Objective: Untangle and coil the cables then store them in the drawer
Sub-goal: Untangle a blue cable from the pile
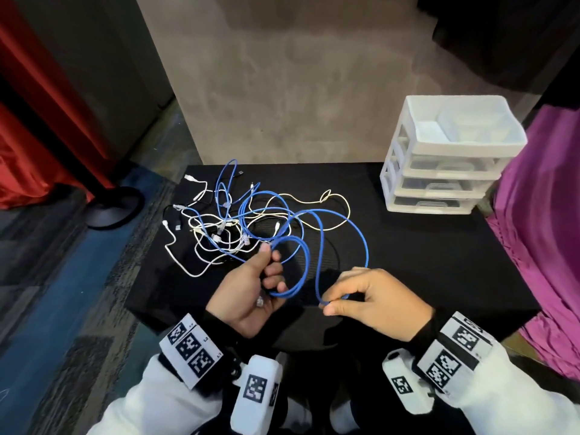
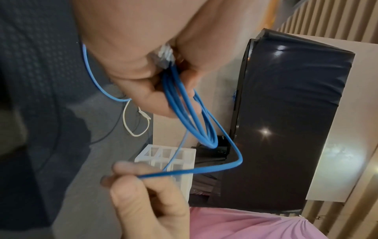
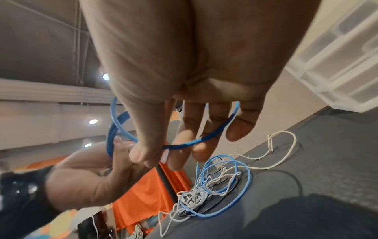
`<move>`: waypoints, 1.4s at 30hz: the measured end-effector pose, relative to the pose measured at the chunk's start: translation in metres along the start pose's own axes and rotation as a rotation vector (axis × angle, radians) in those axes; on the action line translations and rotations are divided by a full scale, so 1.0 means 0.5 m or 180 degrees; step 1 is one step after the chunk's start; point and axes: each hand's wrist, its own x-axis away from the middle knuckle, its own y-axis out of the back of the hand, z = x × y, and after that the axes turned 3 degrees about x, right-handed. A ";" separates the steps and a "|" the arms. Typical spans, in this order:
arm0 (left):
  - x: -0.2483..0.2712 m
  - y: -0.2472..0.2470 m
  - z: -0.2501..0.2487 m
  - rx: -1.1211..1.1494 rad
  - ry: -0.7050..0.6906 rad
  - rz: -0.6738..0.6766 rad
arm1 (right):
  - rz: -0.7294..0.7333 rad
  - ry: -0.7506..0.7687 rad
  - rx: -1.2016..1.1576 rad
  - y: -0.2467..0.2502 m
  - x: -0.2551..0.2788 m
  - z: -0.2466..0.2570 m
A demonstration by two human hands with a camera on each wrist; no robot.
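A blue network cable [image 1: 290, 291] runs from the tangle [image 1: 226, 221] of blue, white, cream and black cables on the black table [image 1: 423, 262]. My left hand [image 1: 270, 255] grips a few coiled loops [image 2: 180, 103] of it, with the clear plug [image 1: 260, 301] against the palm. My right hand [image 1: 331, 302] pinches the same cable between thumb and forefinger just right of the coil. In the right wrist view the right hand [image 3: 157, 153] holds the strand close to the left hand [image 3: 92, 174]. The tangle [image 3: 204, 186] lies beyond both hands.
A white three-drawer unit [image 1: 439, 171] stands at the table's back right corner, its drawers closed and an open tray on top. Purple cloth [image 1: 539, 215] hangs at the right. A red curtain [image 1: 28, 136] and a black stand base [image 1: 113, 208] are on the floor at the left.
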 end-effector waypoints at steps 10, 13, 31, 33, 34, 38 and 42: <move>0.018 -0.018 0.081 -0.1528 0.0309 0.0280 | -0.0416 0.0092 0.1206 -0.020 -0.043 0.006; 0.016 -0.020 0.072 -0.1352 0.0338 0.0374 | -0.0587 0.0237 0.1066 -0.032 -0.044 0.009; -0.021 0.070 0.004 -0.2442 -0.0867 -0.0115 | -0.0499 -0.0327 -0.2459 0.058 0.018 -0.002; -0.026 0.079 -0.003 -0.2561 -0.1253 -0.0247 | -0.0615 -0.0523 -0.2041 0.058 0.019 -0.009; -0.027 0.082 -0.006 -0.2599 -0.1383 -0.0290 | -0.0738 -0.0602 -0.1863 0.053 0.018 -0.012; -0.026 0.076 0.001 -0.3230 -0.1890 -0.0274 | -0.1155 -0.0712 -0.1879 0.010 0.008 0.003; -0.012 0.031 0.024 -0.3689 -0.2470 -0.0178 | -0.0915 -0.0576 -0.1721 -0.047 -0.012 0.042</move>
